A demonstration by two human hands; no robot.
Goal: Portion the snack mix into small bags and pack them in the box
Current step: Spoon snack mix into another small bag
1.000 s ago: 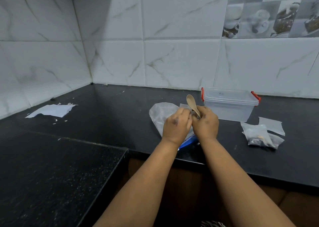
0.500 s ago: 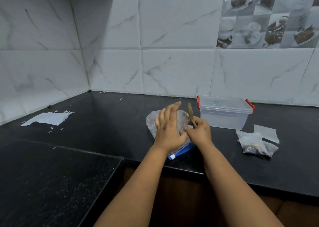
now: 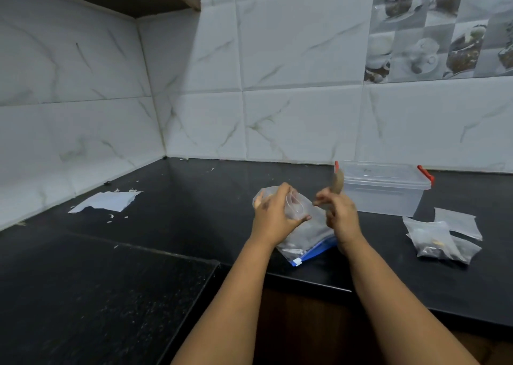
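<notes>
On the black counter (image 3: 194,198), toward the left, a torn scrap of white paper (image 3: 107,201) lies well apart from the work. At the middle, the left hand (image 3: 273,220) pinches a small clear bag (image 3: 294,208) by its mouth, raised just above the big zip bag of snack mix (image 3: 308,239) that lies flat with its blue seal toward the counter's edge. Just beside it, the right hand (image 3: 340,216) grips a blurred wooden spoon (image 3: 337,183), bowl up, in curled fingers. Behind stands the lidded clear box (image 3: 385,195) with red clips; to its right, near it, lie the portioned small bags (image 3: 441,239).

The likely trouble: the small bag's film is limp, so its mouth could fold shut under the spoon and spill mix onto the counter. The zip bag lies nearly at the edge, and a dragging wrist might push it off. The box's lid looks closed, so packing would need a free hand.
</notes>
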